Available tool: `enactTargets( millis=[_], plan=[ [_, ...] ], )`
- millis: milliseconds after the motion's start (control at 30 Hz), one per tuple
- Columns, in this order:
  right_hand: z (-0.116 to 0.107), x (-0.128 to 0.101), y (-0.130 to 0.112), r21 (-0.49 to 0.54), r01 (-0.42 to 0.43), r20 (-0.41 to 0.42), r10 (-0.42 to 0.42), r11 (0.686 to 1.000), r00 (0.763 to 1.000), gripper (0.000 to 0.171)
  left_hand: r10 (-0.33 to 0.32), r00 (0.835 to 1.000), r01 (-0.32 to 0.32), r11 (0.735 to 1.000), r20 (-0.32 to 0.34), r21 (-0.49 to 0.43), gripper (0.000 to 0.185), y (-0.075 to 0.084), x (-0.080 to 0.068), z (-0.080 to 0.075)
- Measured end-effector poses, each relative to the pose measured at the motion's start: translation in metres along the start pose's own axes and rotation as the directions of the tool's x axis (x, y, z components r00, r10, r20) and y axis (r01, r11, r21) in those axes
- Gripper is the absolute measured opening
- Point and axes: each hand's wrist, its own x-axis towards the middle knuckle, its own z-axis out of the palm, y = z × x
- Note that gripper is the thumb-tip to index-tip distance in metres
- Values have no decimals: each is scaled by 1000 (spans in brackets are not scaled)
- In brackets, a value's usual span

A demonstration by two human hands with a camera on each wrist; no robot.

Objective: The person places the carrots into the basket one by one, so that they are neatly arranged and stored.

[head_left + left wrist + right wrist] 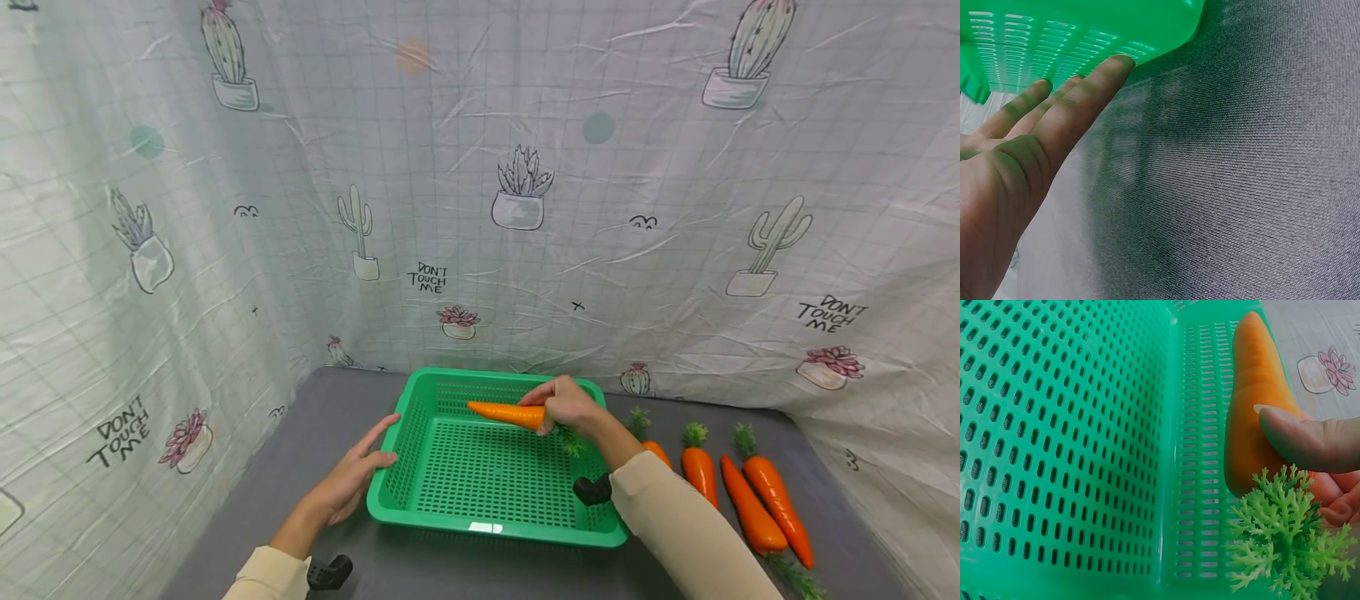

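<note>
While cactus-print cloth [525, 125] walls the grey table [300, 433], right hand [567, 404] grips carrot [506, 412].

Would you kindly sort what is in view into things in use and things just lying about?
In use: carrot held by the right hand; green basket touched by the left hand.
Lying about: four carrots on the table; cactus-print cloth.

A grey table [247, 508] carries a green basket [420, 492] and, right of it, four carrots [750, 504] lying side by side.
</note>
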Motion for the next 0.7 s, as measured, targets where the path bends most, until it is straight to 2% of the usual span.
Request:
enactTargets(
  millis=[700],
  plan=[
    [7,9,6,8,5,-3,-5,1000,1000,63,-6,1000,6,1000,-14,11,79,1,-1,1]
  ],
)
